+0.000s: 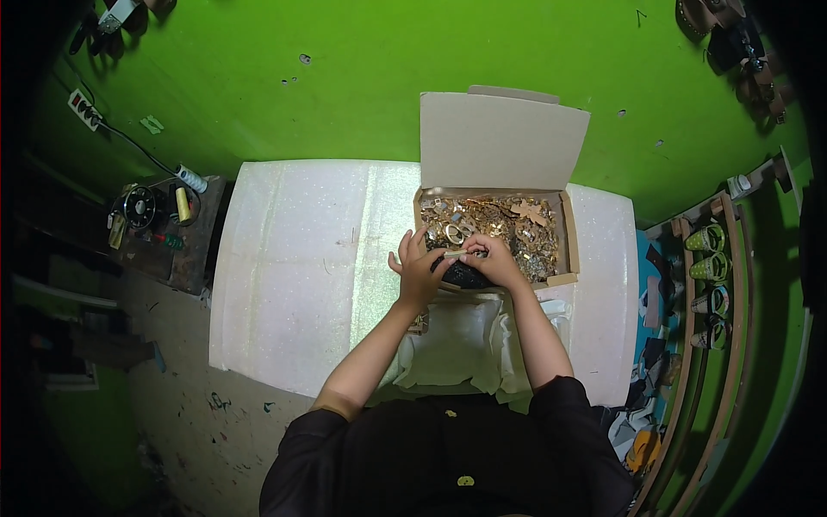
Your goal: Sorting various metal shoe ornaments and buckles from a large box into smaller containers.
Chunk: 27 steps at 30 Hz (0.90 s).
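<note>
- Here are both hands, working close together: the left hand [419,269] seems to pinch one end of a small pale strip [455,254] between thumb and forefinger, the other fingers fanned out.
- The right hand [493,260] has its fingertips closed on the strip's other end. The piece sits in the gap between the two, above the near side of the box.
- And there's the risk! So little of it to hold: a slip of either pinch could drop it among the lookalikes below, where it would be hard to pick out again.
- Just under the fingers, a dark bundle [463,276], its contents hidden; a low wrist could nudge it.
- Around it, a jumble of metal bits [495,215] fills the cardboard box [568,233]; snagging fingers might flick some over the rim.
- Behind, the lid [506,138] stands up against the green wall [362,77]; a knock to the box could bring it down on the hands.
- Nearer the body, crumpled pale sheets [452,340] lie on the white tabletop [293,258]; a dropped piece could hide in those folds.
</note>
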### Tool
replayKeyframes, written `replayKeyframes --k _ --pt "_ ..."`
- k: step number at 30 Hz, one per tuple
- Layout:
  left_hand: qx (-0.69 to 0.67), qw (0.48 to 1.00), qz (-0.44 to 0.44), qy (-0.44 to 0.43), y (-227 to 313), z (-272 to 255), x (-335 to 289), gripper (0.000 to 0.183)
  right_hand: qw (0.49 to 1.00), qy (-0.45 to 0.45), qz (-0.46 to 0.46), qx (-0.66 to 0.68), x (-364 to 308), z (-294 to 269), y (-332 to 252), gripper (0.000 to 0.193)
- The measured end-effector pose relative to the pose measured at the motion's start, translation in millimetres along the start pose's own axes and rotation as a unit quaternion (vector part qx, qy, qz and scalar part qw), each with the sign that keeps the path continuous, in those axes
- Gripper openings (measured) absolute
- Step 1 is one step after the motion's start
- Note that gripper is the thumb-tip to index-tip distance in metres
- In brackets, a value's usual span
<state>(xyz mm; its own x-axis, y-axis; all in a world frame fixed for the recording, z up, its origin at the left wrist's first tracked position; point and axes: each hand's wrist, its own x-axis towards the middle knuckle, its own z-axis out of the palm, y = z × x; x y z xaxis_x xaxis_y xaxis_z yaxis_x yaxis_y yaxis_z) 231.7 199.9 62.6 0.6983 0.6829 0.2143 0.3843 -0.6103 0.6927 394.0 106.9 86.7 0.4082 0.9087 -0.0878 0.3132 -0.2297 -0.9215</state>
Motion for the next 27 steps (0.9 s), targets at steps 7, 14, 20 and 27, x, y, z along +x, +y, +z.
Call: replayKeyframes --k 7,14,20,27 --pt "-0.008 1.0 -0.023 0.003 -0.8 7.8 -0.4 0.023 0.981 0.156 0.019 -0.115 32.5 -26.1 3.4 0.027" --pt "-0.007 0.999 -0.037 0.027 -5.8 12.1 -2.8 0.021 0.91 0.095 0.146 -0.375 57.0 7.0 17.4 0.028" --pt "-0.02 0.998 -0.049 0.02 -5.8 12.3 -2.5 0.021 0.953 0.079 0.134 -0.259 52.3 -3.2 20.2 0.02" --pt "-0.021 0.998 -0.053 0.033 -5.0 8.5 -2.7 0.023 0.984 -0.128 0.02 -0.122 36.1 -40.5 15.0 0.02"
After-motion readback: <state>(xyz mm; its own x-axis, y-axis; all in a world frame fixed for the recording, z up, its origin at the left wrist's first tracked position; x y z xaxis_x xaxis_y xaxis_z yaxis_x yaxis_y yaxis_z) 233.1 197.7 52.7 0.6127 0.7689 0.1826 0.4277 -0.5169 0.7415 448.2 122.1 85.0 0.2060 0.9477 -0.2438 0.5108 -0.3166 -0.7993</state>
